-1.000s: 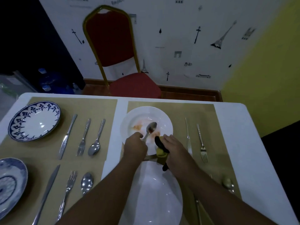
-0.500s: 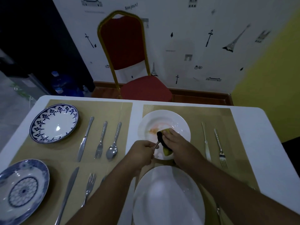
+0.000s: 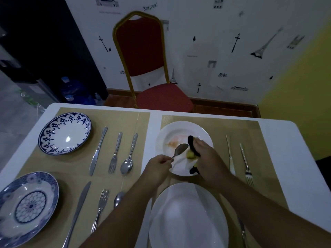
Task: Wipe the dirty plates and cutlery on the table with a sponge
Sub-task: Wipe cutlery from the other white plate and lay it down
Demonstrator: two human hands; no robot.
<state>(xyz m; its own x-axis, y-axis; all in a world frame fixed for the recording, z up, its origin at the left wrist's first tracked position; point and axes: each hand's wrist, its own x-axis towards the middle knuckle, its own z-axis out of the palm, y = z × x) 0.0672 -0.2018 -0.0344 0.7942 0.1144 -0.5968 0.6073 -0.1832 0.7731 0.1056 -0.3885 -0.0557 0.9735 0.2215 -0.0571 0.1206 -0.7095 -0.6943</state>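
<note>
Fingers [image 3: 165,159] of the left hand [image 3: 157,165] are pinching the spoon [image 3: 181,149] by its handle. Its bowl is pointing away and rightward at the sponge [image 3: 191,154], which the right hand [image 3: 208,158] is gripping just beside it, over the stained plate [image 3: 163,138] on the desk [image 3: 279,149].

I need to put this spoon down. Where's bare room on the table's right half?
Widest: bare table right of the fork, to the edge. Also the far-right corner of the mat, beyond the knife. Crowded: between knife and fork, and the near side with the big white plate and forearms.
</note>
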